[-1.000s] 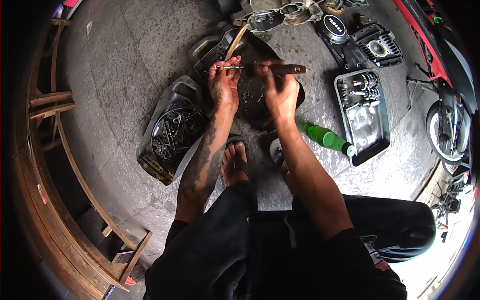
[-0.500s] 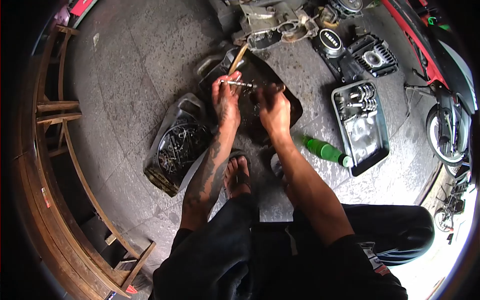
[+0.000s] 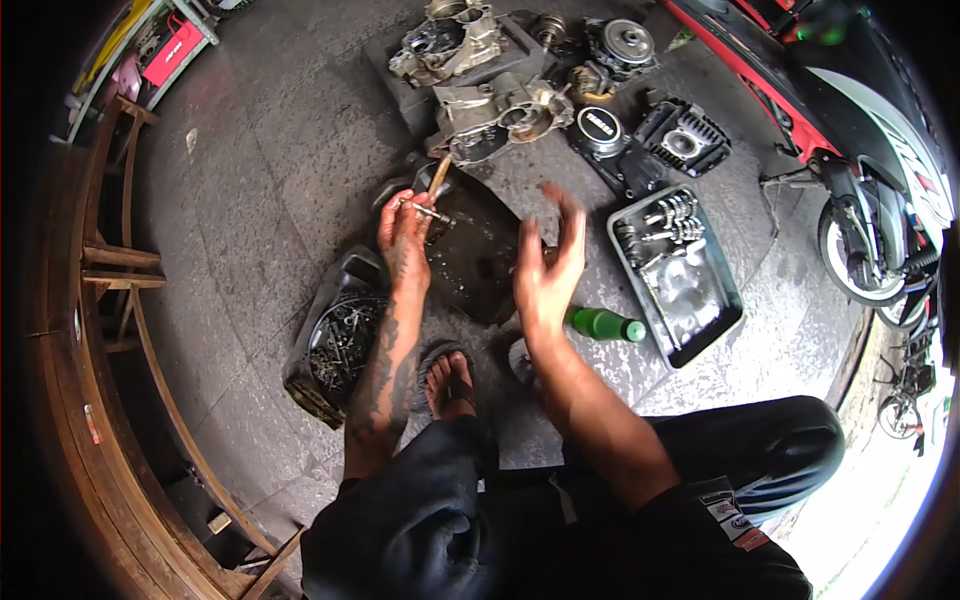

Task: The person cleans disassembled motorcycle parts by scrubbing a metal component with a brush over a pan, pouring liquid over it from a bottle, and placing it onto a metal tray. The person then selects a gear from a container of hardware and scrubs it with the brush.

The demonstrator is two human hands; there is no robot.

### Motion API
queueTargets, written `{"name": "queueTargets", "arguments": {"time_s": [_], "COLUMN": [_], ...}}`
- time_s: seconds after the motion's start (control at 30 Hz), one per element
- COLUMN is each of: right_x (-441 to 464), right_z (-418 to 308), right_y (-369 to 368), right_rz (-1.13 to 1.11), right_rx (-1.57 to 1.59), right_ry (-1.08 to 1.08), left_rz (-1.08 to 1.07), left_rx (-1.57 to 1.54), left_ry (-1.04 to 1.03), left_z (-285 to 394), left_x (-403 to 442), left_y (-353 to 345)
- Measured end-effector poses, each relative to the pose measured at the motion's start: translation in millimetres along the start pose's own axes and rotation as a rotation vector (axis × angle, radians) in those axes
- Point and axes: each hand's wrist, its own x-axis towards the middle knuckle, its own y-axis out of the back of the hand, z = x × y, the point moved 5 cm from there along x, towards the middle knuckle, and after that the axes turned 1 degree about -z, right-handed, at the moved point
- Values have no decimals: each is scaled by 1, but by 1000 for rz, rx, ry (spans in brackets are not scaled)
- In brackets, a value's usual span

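My left hand (image 3: 405, 245) is closed on a slim metal shaft (image 3: 432, 212), which sticks out to the right over the dark basin. My right hand (image 3: 548, 265) is raised at the basin's right edge, fingers spread and slightly blurred, with nothing visible in it. Dark liquid lies in the basin (image 3: 475, 270). A wooden handle (image 3: 440, 174) leans at the basin's upper edge, just beyond my left fingertips. Left of my left forearm, a cut container (image 3: 345, 345) holds many bolts and small metal parts.
A green bottle (image 3: 605, 324) lies right of my right wrist. Beyond it a metal tray (image 3: 690, 315) holds gears. Engine casings (image 3: 500, 115), a round cover (image 3: 599, 125) and a finned cylinder (image 3: 690, 145) lie ahead. A motorcycle (image 3: 860, 200) stands right, a wooden bench (image 3: 110, 450) left.
The view has shifted, showing more engine parts ahead. The brown-handled tool seen earlier in my right hand is no longer visible there; that hand has opened and moved away from the shaft.
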Motion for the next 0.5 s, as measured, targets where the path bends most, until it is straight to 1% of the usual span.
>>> {"name": "queueTargets", "arguments": {"time_s": [0.03, 0.07, 0.1, 0.17, 0.23, 0.27, 0.3, 0.33, 0.37, 0.4, 0.43, 0.47, 0.5], "right_x": [25, 56, 86, 138, 165, 161, 163, 153, 143, 132, 117, 96, 66], "right_z": [-19, -38, -53, -90, -83, -82, -59, -55, -41, -28, 5, 24, 61], "right_y": [-2, -8, -12, -22, -24, -3, 19, 50, 79, 110, 146, 168, 190], "right_rz": [25, -51, -129, -489, -859, -1051, -1171, -1320, -1340, -1303, -1283, -1295, -1294], "right_rx": [59, 115, 167, -23, -336, -614, -786, -834, -886, -939, -779, -688, -692], "right_ry": [84, 184, 266, 586, 939, 865, 884, 770, 456, 158, 166, 215, 18], "left_rz": [-3, 18, -33, -78, -72, -57, -52, -22, 8, 3, 15, 39, 62], "left_rx": [22, 15, 27, 28, 37, 27, 18, -23, -60, -99, -101, -146, -193], "left_ry": [30, 38, 27, 30, -2, 13, 9, 34, 59, 51, 35, 67, 92], "left_z": [-1, 3, 4, 3, 7, 8, 6, 3, 1, 2, 2, -1, -3], "left_x": [1, -3, -3, -3, -6, -5, -2, 3, 5, 6, 6, 7, 9], "left_y": [-2, -11, -14, -18, -22, -23, -21, -17, -13, -13, -11, -8, -6]}}
